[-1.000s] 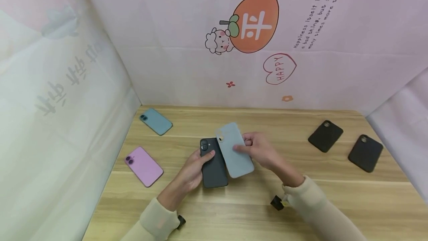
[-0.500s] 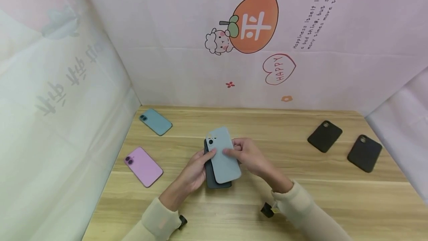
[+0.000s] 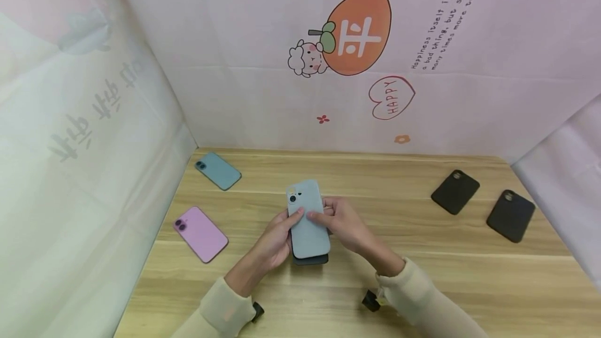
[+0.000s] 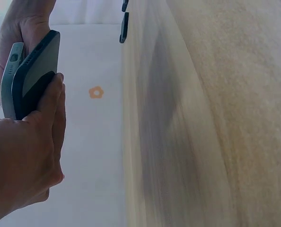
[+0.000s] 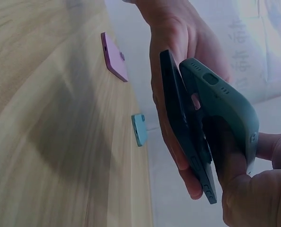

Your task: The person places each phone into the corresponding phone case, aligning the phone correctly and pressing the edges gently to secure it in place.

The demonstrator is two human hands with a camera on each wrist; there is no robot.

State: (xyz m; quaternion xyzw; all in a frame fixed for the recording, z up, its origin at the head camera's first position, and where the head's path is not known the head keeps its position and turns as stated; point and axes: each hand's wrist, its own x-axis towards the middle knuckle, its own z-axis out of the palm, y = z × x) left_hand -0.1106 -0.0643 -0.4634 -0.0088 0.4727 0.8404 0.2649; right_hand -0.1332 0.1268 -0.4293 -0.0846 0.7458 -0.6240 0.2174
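My left hand (image 3: pixel 274 241) holds a dark smartphone (image 3: pixel 311 261) from beneath, and its thumb rests on a light blue phone case (image 3: pixel 311 231). My right hand (image 3: pixel 347 226) pinches that case by its right side. The case lies over the phone's back and hides most of it, with only the phone's lower end showing below. One camera lens shows through the case's cutout. In the right wrist view, a wedge-shaped gap parts the case (image 5: pixel 235 104) from the phone (image 5: pixel 176 101), and right-hand fingers reach inside the case.
At the left of the wooden table (image 3: pixel 263 306) lie a blue phone (image 3: pixel 219 171) and a pink phone (image 3: pixel 202 234). Two black phone cases (image 3: pixel 455 192) lie at the right. Printed cloth (image 3: pixel 253 93) hangs behind the table and along its sides.
My right hand has moved left and brought the light blue case from beside the dark phone to on top of it, turning it nearly in line. The left hand has shifted only slightly.
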